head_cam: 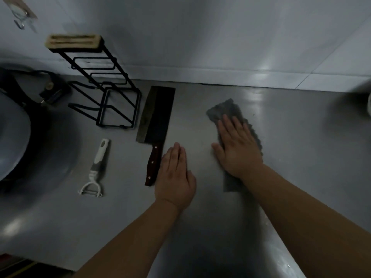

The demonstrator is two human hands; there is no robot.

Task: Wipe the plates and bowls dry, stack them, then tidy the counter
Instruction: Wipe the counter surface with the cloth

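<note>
My right hand [237, 150] lies flat with straight fingers on a grey cloth [226, 109], pressing it onto the steel counter [291, 137]. My left hand [175, 177] rests flat on the counter with its fingers together, right beside the wooden handle of a cleaver [155, 121]. The cleaver lies on the counter with its dark blade pointing toward the wall. No plates or bowls show clearly; a pale rounded edge [369, 104] is cut off at the far right.
A black wire rack [104, 91] with a wooden top stands by the wall, left of the cleaver. A white peeler [96, 169] lies left of the cleaver handle. A wok [14, 133] sits at the far left. The tiled wall [220, 37] bounds the back.
</note>
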